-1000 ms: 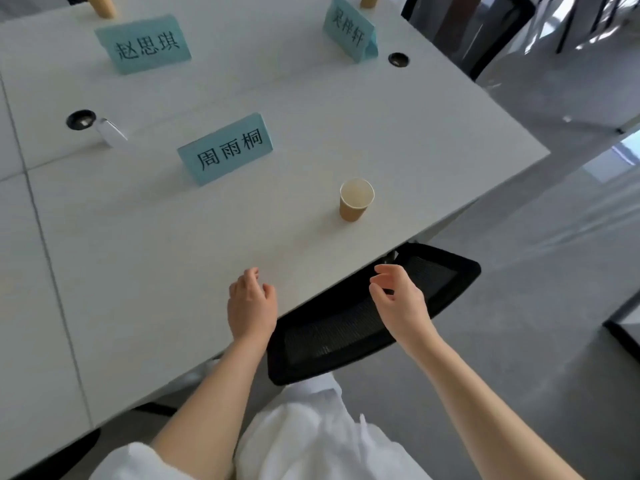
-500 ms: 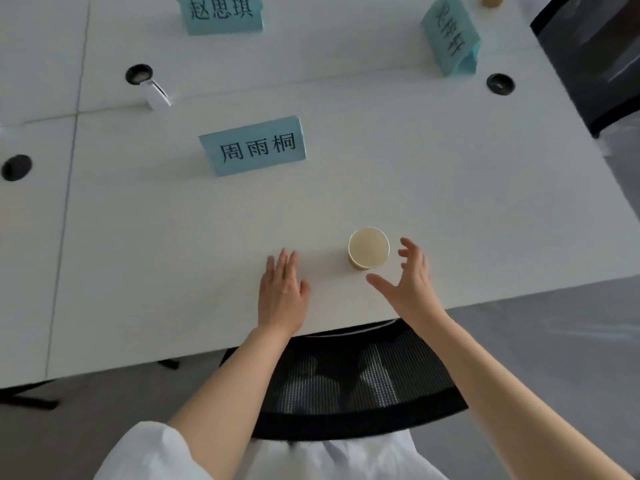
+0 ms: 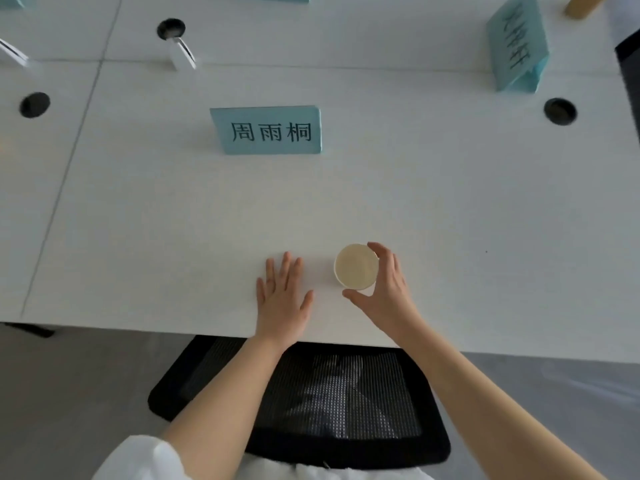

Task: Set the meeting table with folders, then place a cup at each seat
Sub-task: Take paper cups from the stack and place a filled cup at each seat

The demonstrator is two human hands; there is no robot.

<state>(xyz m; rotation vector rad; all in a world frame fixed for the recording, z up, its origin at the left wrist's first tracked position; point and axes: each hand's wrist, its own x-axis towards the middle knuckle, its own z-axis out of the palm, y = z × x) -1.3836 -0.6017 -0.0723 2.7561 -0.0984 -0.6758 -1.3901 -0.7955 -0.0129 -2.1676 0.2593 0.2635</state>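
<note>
**Cup at the near seat**

While the left hand lies flat on the table with fingers straight and holding nothing, the right hand curls around the cup, thumb at the near side and fingers at the far and right side. Whether the fingers press the wall cannot be told. The cup is a round paper one, upright near the table's front edge, its pale inside apparently empty. Beyond it stands a folded teal card with black characters. A second card stands at far right. Round black grommets are set into the smooth white top. A black mesh chair sits below the edge.
</note>
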